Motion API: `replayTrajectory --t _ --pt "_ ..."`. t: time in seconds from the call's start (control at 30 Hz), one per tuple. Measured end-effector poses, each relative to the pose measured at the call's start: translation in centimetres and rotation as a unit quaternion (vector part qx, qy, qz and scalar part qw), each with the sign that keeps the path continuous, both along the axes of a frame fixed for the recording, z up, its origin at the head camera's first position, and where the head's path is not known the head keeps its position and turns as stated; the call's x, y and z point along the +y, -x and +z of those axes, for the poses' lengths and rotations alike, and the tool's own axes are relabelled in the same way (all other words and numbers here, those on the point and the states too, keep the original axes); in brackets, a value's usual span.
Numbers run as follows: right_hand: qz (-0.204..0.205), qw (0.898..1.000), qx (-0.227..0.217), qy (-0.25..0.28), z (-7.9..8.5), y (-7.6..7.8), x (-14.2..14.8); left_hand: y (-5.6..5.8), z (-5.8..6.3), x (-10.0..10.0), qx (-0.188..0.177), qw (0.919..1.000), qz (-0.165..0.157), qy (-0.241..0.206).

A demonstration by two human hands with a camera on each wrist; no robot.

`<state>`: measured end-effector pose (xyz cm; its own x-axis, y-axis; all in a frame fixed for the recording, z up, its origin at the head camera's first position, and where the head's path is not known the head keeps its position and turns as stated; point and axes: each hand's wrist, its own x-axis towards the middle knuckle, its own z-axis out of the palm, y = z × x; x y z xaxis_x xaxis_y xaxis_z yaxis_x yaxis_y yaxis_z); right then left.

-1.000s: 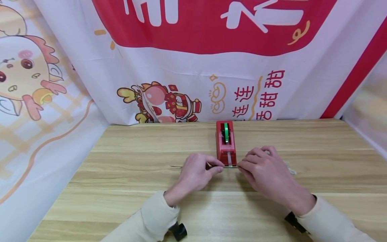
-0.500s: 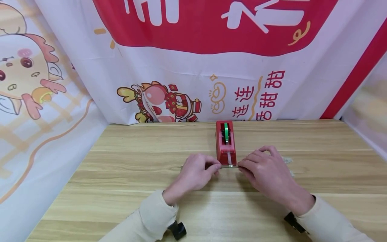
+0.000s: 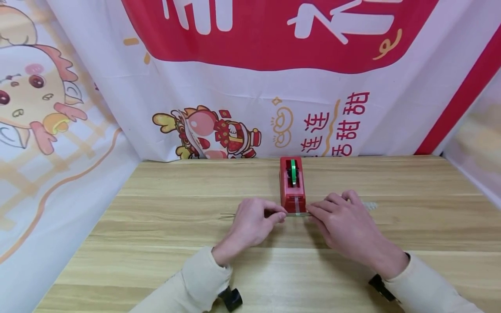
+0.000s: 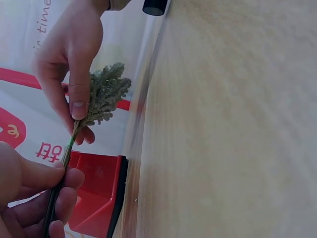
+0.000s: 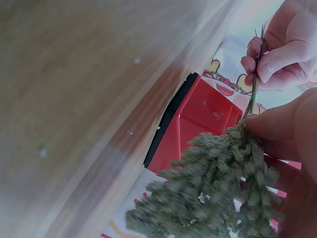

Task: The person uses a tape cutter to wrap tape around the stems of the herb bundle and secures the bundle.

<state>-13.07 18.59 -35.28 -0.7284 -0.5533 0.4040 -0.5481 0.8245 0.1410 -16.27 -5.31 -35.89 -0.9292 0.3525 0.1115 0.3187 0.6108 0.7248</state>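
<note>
A bunch of grey-green leafy sprigs with thin stems lies sideways between the two hands. My left hand pinches the stems near their bare ends, which stick out to its left. Close below the leaves, my right hand pinches the stems between thumb and fingers; in the head view it hides most of the foliage. Right behind the stems stands a red tape dispenser holding a green roll. A clear tape strip runs down its front to the stems, where a greenish band shows.
The wooden table reaches back to a hanging printed cloth, close behind the dispenser. Another printed cloth borders the left side. Tiny pale specks dot the tabletop.
My left hand has slid slightly left along the stems, and their ends look more spread. The foliage behind my right hand has shifted as the bunch turned. The dispenser stays put.
</note>
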Motion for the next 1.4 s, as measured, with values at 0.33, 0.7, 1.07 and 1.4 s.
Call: replayTrajectory --t 0.33,0.7,1.07,1.4 --pt "0.014 0.999 0.029 0.039 -0.63 -0.18 0.32 0.08 -0.41 0.33 -0.007 1.0000 -0.003 -0.006" --pt "0.026 0.995 0.044 0.085 -0.68 0.09 -0.01 0.19 -0.66 -0.06 -0.028 0.9993 -0.024 0.001" --pt "0.007 0.998 0.008 0.060 -0.34 0.17 -0.05 0.28 -0.39 0.03 0.006 0.9999 -0.010 -0.001" --pt "-0.004 0.999 -0.006 0.048 -0.38 0.26 -0.03 0.29 -0.42 0.14 0.019 0.9996 -0.004 -0.020"
